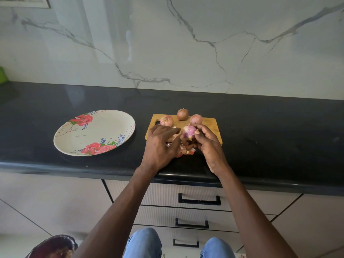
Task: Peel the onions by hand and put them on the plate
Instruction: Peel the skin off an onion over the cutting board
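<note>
Purple-white and half bare, the small round onion point(188, 132) I am peeling sits in my right hand point(206, 146), the fingers curled round it above the pale wooden cutting board point(208, 125). My left hand point(160, 144) lies flat with its fingers straight, reaching to this onion; I cannot tell if it pinches skin. Loose pink skins point(188, 150) lie under my hands. Three unpeeled onions point(182, 114) wait on the board. The white round plate with red roses point(93, 132) has no onion yet, so I judge most work is left.

Single head-worn view — wide-angle, facing forward and down, close above the countertop point(55, 112), wall behind
</note>
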The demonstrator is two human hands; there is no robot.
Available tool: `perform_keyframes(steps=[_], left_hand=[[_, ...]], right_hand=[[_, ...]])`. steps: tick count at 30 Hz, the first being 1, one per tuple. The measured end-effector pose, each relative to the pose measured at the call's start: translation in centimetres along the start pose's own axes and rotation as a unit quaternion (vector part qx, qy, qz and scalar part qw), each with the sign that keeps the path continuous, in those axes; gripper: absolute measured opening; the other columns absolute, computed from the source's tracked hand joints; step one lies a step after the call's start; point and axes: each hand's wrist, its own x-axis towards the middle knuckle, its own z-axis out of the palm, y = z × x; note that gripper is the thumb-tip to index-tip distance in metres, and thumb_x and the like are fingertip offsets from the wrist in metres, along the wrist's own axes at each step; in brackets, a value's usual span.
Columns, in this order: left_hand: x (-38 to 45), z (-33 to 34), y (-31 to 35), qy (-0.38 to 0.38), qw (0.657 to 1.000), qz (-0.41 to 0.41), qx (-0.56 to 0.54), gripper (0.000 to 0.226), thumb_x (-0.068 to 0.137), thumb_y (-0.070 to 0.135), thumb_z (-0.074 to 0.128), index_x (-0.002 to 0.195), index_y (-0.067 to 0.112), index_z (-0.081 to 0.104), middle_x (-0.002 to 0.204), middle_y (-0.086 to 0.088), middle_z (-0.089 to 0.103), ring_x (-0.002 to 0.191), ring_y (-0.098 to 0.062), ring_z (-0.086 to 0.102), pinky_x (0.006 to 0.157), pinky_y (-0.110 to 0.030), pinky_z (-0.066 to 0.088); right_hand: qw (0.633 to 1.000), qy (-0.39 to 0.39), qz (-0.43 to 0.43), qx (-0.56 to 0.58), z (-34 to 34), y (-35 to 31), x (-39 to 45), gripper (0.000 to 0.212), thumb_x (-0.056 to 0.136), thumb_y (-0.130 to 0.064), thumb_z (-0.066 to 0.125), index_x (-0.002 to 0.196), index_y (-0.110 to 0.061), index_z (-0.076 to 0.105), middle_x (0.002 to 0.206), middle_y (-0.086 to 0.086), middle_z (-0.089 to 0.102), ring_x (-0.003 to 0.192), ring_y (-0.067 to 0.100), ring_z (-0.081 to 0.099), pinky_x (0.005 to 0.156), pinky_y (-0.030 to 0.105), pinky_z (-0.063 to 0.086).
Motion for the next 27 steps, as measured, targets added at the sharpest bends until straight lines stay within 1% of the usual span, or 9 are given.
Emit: perform_keyframes(steps=[4,7,10,14,18,23,25,27], left_hand=[[0.1,-0.22,0.02,-0.001,1.0,0.024,-0.013,0.027,0.093,0.026,0.065,0.111,0.009,0.077,0.106,-0.005,0.076,0.107,-0.014,0.064,0.102,-0.029,0.035],[0.22,-0.52,0.16,0.001,0.998,0.031,-0.058,0.025,0.093,0.023,0.067,0.108,0.006,0.077,0.102,-0.005,0.076,0.096,-0.008,0.064,0.092,-0.021,0.043],[0.29,-0.75,0.12,0.005,0.993,0.0,-0.122,0.02,0.09,0.017,0.073,0.106,0.005,0.077,0.1,-0.002,0.075,0.094,-0.007,0.066,0.081,-0.017,0.05],[0.3,-0.72,-0.03,-0.001,0.983,-0.042,-0.178,0.017,0.088,0.016,0.075,0.103,0.007,0.079,0.098,0.001,0.076,0.091,-0.007,0.07,0.079,-0.02,0.054],[0.37,-0.71,-0.22,-0.02,0.976,-0.076,-0.204,0.016,0.089,0.018,0.075,0.101,0.009,0.08,0.098,0.002,0.077,0.093,-0.008,0.071,0.082,-0.026,0.056],[0.24,-0.64,-0.39,-0.018,0.972,-0.103,-0.21,0.011,0.091,0.014,0.073,0.1,0.012,0.079,0.093,0.001,0.077,0.085,-0.016,0.071,0.075,-0.035,0.056],[0.18,-0.59,-0.43,-0.021,0.972,-0.108,-0.21,0.011,0.092,0.015,0.072,0.1,0.012,0.079,0.093,0.001,0.077,0.086,-0.016,0.071,0.075,-0.035,0.056],[0.2,-0.6,-0.44,-0.027,0.97,-0.11,-0.216,0.012,0.092,0.018,0.073,0.099,0.012,0.08,0.093,0.003,0.077,0.087,-0.013,0.071,0.076,-0.031,0.056]], right_hand=[[0.999,-0.005,-0.014,-0.028,0.14,-0.06,-0.2,0.022,0.104,-0.024,0.053,0.12,-0.028,0.068,0.125,0.004,0.069,0.12,0.024,0.064,0.104,0.056,0.05],[0.999,-0.006,-0.021,-0.036,0.2,-0.29,-0.38,0.027,0.103,-0.024,0.053,0.112,-0.041,0.072,0.127,0.0,0.069,0.121,0.022,0.063,0.105,0.055,0.049],[0.998,-0.02,-0.029,-0.042,0.28,-0.57,-0.56,0.032,0.103,-0.024,0.053,0.108,-0.048,0.074,0.127,-0.002,0.069,0.123,0.021,0.062,0.106,0.055,0.049],[0.998,-0.027,-0.03,-0.044,0.39,-0.63,-0.54,0.033,0.104,-0.023,0.053,0.108,-0.049,0.074,0.125,-0.007,0.07,0.123,0.019,0.062,0.106,0.053,0.049],[0.998,-0.026,-0.029,-0.049,0.37,-0.62,-0.55,0.03,0.104,-0.021,0.054,0.111,-0.045,0.072,0.125,-0.011,0.07,0.124,0.013,0.061,0.108,0.047,0.049],[0.997,-0.027,-0.036,-0.063,0.36,-0.59,-0.58,0.026,0.104,-0.02,0.055,0.12,-0.034,0.069,0.123,-0.019,0.068,0.123,0.005,0.06,0.106,0.036,0.05],[0.997,-0.029,-0.039,-0.067,0.4,-0.7,-0.65,0.026,0.104,-0.02,0.054,0.119,-0.035,0.069,0.122,-0.021,0.068,0.122,0.004,0.06,0.104,0.031,0.051],[0.996,-0.033,-0.044,-0.069,0.42,-0.92,-0.8,0.027,0.105,-0.019,0.053,0.118,-0.037,0.067,0.12,-0.022,0.067,0.118,-0.002,0.061,0.097,0.023,0.052]])
